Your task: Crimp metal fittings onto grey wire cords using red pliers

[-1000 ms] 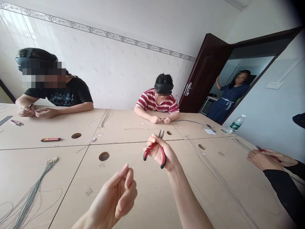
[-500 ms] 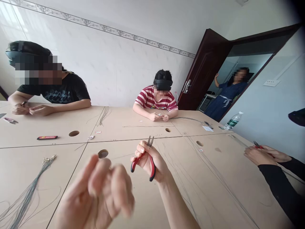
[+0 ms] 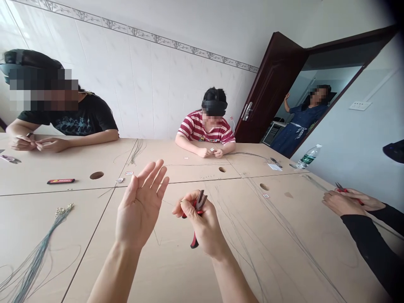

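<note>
My left hand (image 3: 140,206) is raised over the beige table (image 3: 189,261), palm up, fingers stretched out and apart, holding nothing. Just to its right, my right hand (image 3: 202,225) is closed around red-handled pliers (image 3: 196,210), whose dark jaws point up and away. A thin wire seems to run from the right hand's fingertips toward the left palm, too fine to be sure of. Both hands hover a little above the tabletop near its middle.
A bundle of thin wires (image 3: 38,252) lies at the left. Round holes (image 3: 96,175) dot the table, and a red-black flat object (image 3: 61,181) lies nearby. Two persons sit opposite, another person's hands (image 3: 344,202) work at right. A water bottle (image 3: 308,156) stands by the open door (image 3: 268,92).
My left hand rose from a curled pose low in view and opened flat, palm up. My right hand with the pliers drew back toward me and to the left, tilting the jaws.
</note>
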### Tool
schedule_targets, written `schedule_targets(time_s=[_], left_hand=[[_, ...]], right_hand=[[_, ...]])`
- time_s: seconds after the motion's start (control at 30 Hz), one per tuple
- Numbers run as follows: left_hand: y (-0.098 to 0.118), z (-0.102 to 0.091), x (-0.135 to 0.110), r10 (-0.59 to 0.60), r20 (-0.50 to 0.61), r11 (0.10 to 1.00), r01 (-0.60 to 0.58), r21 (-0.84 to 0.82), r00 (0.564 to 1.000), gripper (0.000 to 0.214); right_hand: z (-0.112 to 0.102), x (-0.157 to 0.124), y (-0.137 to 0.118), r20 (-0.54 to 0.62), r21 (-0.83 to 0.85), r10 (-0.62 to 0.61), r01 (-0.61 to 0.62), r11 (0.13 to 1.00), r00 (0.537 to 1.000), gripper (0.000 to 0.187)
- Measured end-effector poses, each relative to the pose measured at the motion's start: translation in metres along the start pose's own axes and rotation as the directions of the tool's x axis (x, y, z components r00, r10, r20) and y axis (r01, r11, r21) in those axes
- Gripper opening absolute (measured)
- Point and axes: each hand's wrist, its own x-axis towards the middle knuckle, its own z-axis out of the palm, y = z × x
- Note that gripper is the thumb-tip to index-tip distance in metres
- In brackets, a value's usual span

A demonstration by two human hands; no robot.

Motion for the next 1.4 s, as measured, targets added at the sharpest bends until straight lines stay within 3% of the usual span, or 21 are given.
schedule_targets(time_s=[0.2,0.33,0.57,0.67,0.87,1.1,1.4], left_hand=[[-0.005,0.006,-0.011,-0.102,0.096,0.948,0.067,0.311,0.990,0.038],[-0.008,0.011,-0.021,-0.139,0.110,0.825,0.054,0.563,0.984,0.038],[-0.006,0.012,-0.028,-0.070,0.069,0.611,-0.012,0.792,0.995,0.037],[-0.004,0.012,-0.028,-0.073,0.069,0.564,-0.016,0.826,0.995,0.035],[-0.001,0.009,-0.024,-0.184,-0.001,0.579,0.109,0.808,0.983,0.029],[0.005,0.011,-0.024,-0.236,-0.029,0.562,0.161,0.811,0.971,0.018],[0.005,0.012,-0.023,-0.280,-0.056,0.540,0.205,0.816,0.958,0.020]], right_hand=[[0.001,0.000,0.002,-0.041,-0.057,-0.026,0.024,0.998,0.999,0.019],[0.001,0.000,0.006,-0.121,-0.174,-0.090,0.069,0.982,0.989,0.013],[0.000,-0.002,0.009,-0.169,-0.209,-0.187,0.151,0.966,0.968,0.008],[-0.001,-0.001,0.008,-0.165,-0.212,-0.224,0.187,0.959,0.960,0.013],[-0.003,-0.002,0.010,-0.148,-0.328,-0.229,0.171,0.929,0.962,0.011],[-0.002,-0.002,0.011,-0.114,-0.354,-0.237,0.183,0.917,0.965,0.010],[-0.005,-0.002,0.014,-0.093,-0.447,-0.231,0.166,0.879,0.969,0.011]])
